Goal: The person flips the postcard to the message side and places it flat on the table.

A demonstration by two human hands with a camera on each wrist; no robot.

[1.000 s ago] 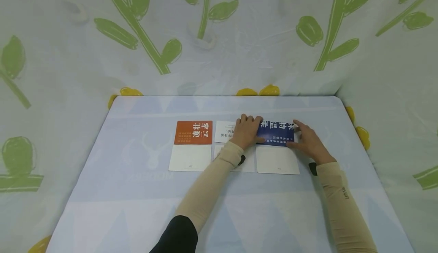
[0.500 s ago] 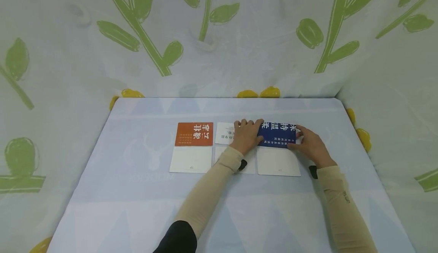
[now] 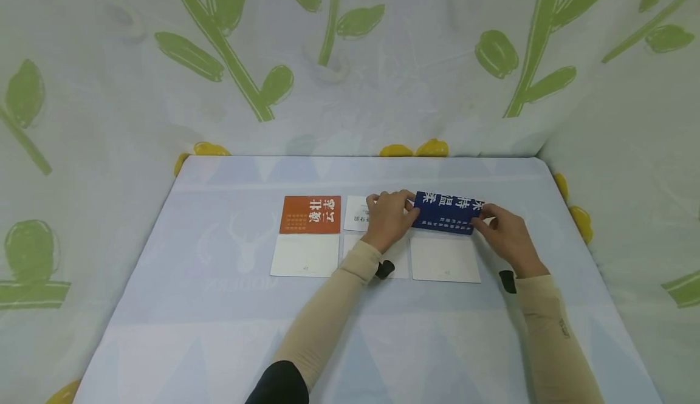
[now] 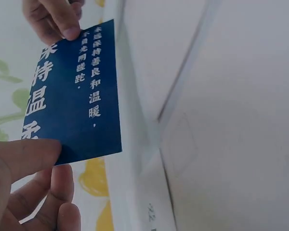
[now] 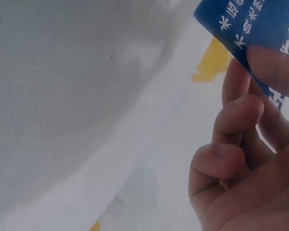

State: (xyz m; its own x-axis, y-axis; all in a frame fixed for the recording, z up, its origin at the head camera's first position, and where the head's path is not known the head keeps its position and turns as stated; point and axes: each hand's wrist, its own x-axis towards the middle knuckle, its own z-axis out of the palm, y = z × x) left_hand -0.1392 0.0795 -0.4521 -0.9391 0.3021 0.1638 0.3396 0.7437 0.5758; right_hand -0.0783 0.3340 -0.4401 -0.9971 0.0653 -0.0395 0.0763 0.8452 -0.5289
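Note:
A dark blue card (image 3: 447, 213) with white Chinese characters is raised off the table between both hands. My left hand (image 3: 387, 219) pinches its left end, thumb on the printed face, as the left wrist view of the blue card (image 4: 82, 106) shows. At the opposite end my right hand (image 3: 508, 237) pinches it between thumb and fingers; in the right wrist view the other fingers (image 5: 216, 161) are curled below. Under the blue card lies a white card (image 3: 445, 259). Another white card with dark print (image 3: 356, 212) is partly covered by my left hand.
An orange card (image 3: 310, 214) lies at the left of the group, with a white card (image 3: 304, 255) below it. A further white card (image 3: 399, 261) is partly hidden by my left forearm. The pale table (image 3: 219, 307) meets a leaf-patterned cloth (image 3: 415, 88) at its back edge.
The blue card has come up off the table and tilted, its right end shifting to the right. My right hand has moved slightly right with it, and both hands now pinch its ends.

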